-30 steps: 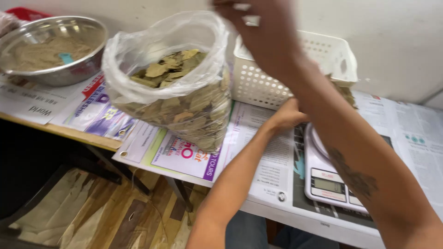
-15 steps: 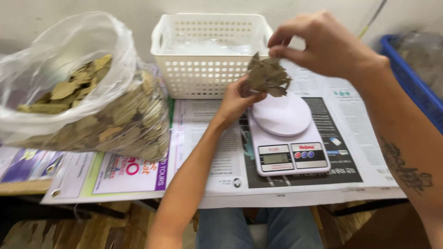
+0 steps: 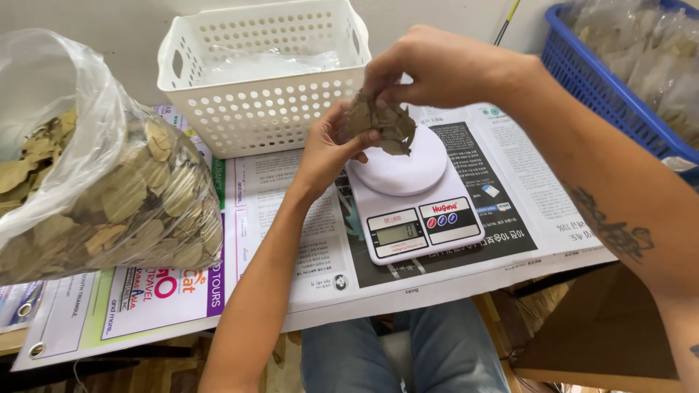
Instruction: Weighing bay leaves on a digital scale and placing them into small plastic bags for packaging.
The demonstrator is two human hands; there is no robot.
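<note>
- The left hand (image 3: 329, 151) cups a clump of dried bay leaves (image 3: 380, 125) from below, fingers curled around its near side.
- The right hand (image 3: 429, 67) pinches the top of the same clump, thumb and fingertips closed on the leaves.
- The clump hangs just above the round white platform of a digital kitchen scale (image 3: 412, 196) — whether it touches cannot be told.
- The scale sits on newspaper (image 3: 306, 240) spread over the table.
- Behind stands a white perforated basket (image 3: 266, 91); at left, a clear plastic bag (image 3: 95, 175) bulging with leaves; at far right, a blue crate (image 3: 611, 87).
</note>
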